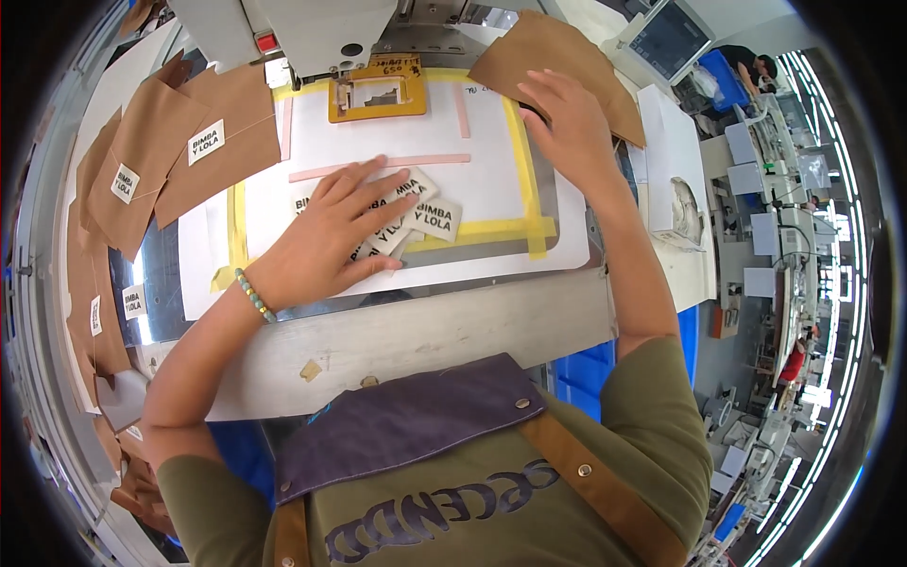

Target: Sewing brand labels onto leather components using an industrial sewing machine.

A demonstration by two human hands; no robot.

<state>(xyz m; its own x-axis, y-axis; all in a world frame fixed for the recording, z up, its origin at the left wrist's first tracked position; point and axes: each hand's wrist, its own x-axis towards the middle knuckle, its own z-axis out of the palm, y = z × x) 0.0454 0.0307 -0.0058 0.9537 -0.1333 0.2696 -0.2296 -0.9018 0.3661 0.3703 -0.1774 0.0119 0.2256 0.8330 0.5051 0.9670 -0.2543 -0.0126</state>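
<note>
My left hand [331,227] lies spread and flat over a loose pile of white fabric labels [436,219] with dark print, covering part of them. Beneath the pile is a white sheet [378,142] edged with yellow tape [526,170] and marked with pink strips [378,166]. At the far right of the sheet, my right hand [572,132] has its fingers stretched out beside a brown fabric piece [557,71]. Whether it touches that piece I cannot tell. Under the white machine head sits a yellow frame [378,111] with a window in it.
More brown pieces [222,132], some bearing white labels, overlap on the left. The white machine [326,33] overhangs the far side. A screen [669,40] and a white box [671,170] stand at the right. A pale table edge [406,345] runs in front of me.
</note>
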